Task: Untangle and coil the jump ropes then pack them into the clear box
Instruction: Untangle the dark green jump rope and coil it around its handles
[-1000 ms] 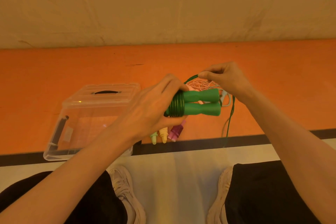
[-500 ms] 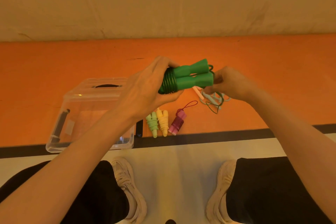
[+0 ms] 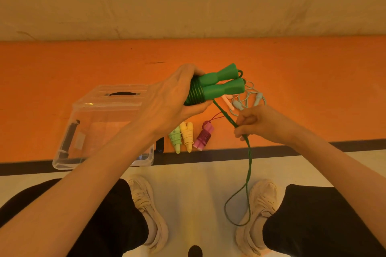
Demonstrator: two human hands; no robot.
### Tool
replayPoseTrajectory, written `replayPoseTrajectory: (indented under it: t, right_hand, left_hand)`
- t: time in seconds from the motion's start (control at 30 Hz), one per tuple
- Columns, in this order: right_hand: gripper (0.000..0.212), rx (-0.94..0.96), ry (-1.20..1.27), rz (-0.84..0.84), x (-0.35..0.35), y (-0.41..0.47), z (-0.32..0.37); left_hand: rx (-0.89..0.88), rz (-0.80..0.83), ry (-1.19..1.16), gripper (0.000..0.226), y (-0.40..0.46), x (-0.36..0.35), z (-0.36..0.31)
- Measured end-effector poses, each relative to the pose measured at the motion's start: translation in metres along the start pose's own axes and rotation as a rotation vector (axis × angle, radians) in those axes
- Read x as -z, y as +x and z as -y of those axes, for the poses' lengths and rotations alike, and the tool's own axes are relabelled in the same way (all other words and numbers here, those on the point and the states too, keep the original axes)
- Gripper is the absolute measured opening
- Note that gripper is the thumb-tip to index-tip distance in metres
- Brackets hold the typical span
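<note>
Green rope (image 3: pixel 248 152) runs taut from its paired handles (image 3: pixel 221 86), which we grip in our left hand (image 3: pixel 167 102) above the orange surface (image 3: pixel 313 81), turns of cord already wound round them. Our right hand (image 3: pixel 253 124) pinches the cord between curled fingers (image 3: pixel 240 131); below them the slack hangs in a loop between our shoes. The clear box (image 3: pixel 69 131) sits at left, with coiled light-green (image 3: pixel 175 139), yellow (image 3: pixel 187 134) and pink (image 3: pixel 203 135) ropes just beside it, and a pale tangle (image 3: pixel 248 98) beyond.
</note>
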State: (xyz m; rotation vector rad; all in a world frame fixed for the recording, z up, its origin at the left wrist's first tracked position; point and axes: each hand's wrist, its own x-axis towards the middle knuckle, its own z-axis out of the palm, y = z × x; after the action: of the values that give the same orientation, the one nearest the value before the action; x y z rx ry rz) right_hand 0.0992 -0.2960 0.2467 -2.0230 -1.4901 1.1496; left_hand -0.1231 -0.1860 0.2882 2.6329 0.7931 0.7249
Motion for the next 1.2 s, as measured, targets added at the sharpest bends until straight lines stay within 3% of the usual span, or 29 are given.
replayPoseTrajectory:
  t: [0.13, 0.43, 0.57, 0.7, 1.0, 1.2]
  right_hand:
    - [0.006, -0.039, 0.057, 0.102, 0.001, -0.009, -0.009]
    - [0.012, 0.172, 0.140, 0.521, -0.008, -0.047, 0.030]
    - [0.004, 0.162, 0.186, 0.581, 0.008, -0.055, 0.033]
    - [0.012, 0.195, 0.270, 0.583, 0.027, -0.060, 0.033]
    - [0.013, 0.280, 0.278, 0.707, -0.002, -0.052, 0.059]
    - [0.013, 0.316, 0.359, 0.682, -0.001, -0.050, 0.063]
  left_hand:
    - [0.056, -0.047, -0.004, 0.050, 0.002, 0.007, 0.006]
    - [0.041, 0.006, 0.122, 0.055, -0.001, -0.002, 0.010]
    - [-0.014, 0.085, 0.196, 0.062, -0.002, -0.005, 0.012]
    - [-0.049, 0.168, 0.202, 0.072, -0.002, -0.005, 0.016]
    - [-0.077, 0.166, 0.342, 0.069, -0.006, -0.021, -0.002]
    - [-0.057, 0.181, 0.419, 0.078, -0.012, -0.026, -0.002]
